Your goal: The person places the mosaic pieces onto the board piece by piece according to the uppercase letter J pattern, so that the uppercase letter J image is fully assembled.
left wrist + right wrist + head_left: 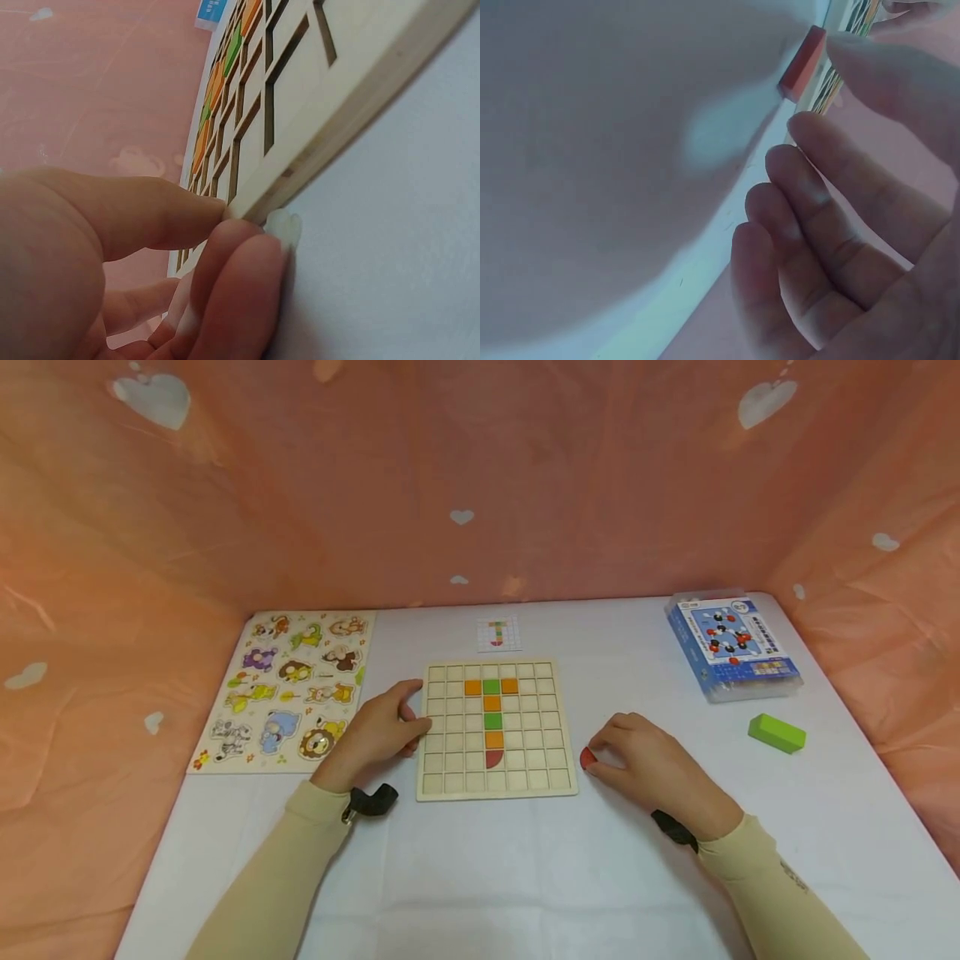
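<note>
A wooden grid board (459, 767) lies flat in the head view, bearing orange and green squares in a T shape. A red quarter-round piece (494, 759) sits at the foot of the stem. My left hand (382, 727) holds the board's left edge, thumb and curled fingers against the rim in the left wrist view. Right of the board, a loose red piece (803, 66) with a curved side rests on the table. My right hand (645, 760) is around it, thumb and index fingertips close to it but spread apart; the other fingers are loosely bent.
Behind the board lies a small pattern card (510, 635) with a similar figure. An animal puzzle board (300, 689) is at the left. A blue box (735, 647) with molecule pictures and a green block (777, 732) stand at the right. Pink cloth (480, 485) hangs behind the white table.
</note>
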Demonstrator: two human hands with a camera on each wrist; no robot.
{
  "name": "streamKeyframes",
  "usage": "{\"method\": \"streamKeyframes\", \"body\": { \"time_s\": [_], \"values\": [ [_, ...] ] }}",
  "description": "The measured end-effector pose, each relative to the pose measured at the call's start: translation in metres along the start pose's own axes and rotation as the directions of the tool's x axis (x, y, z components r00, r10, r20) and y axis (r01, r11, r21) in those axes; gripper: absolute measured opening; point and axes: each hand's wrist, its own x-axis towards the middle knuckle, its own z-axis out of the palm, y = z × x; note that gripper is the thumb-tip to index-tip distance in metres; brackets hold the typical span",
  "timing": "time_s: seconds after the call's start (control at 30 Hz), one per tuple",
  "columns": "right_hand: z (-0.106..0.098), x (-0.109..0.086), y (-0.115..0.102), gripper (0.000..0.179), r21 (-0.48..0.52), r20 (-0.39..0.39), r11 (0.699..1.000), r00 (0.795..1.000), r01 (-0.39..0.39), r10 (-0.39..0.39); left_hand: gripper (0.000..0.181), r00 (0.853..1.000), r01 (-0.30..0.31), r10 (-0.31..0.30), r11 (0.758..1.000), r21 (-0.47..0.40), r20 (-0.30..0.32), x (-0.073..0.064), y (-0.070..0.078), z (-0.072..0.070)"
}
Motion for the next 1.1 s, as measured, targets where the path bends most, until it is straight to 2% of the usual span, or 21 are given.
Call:
{"method": "streamKeyframes", "body": {
  "time_s": [0.4, 0.8, 0.97, 1.1],
  "values": [
    [0.006, 0.0, -0.005, 0.018, 0.007, -0.015, 1.0, 1.0, -0.017, 0.017, 0.073, 1.0, -0.01, 0.01, 1.0, 0.009, -0.012, 0.0, 0.001, -0.002],
    [0.007, 0.005, -0.003, 0.011, -0.022, -0.058, 1.0, 0.998, 0.0, -0.001, 0.073, 1.0, -0.008, 0.008, 1.0, -0.012, -0.008, -0.002, 0.001, 0.0],
    [0.004, 0.008, -0.003, 0.011, -0.036, -0.072, 0.999, 0.997, -0.014, 0.011, 0.074, 1.0, -0.005, 0.005, 1.0, -0.016, -0.002, -0.001, 0.001, 0.001],
    [-0.002, 0.017, -0.01, 0.01, -0.032, -0.087, 0.999, 0.996, 0.014, -0.017, 0.074, 1.0, -0.002, 0.002, 1.0, -0.022, 0.001, -0.001, 0.0, 0.001]
  ]
}}
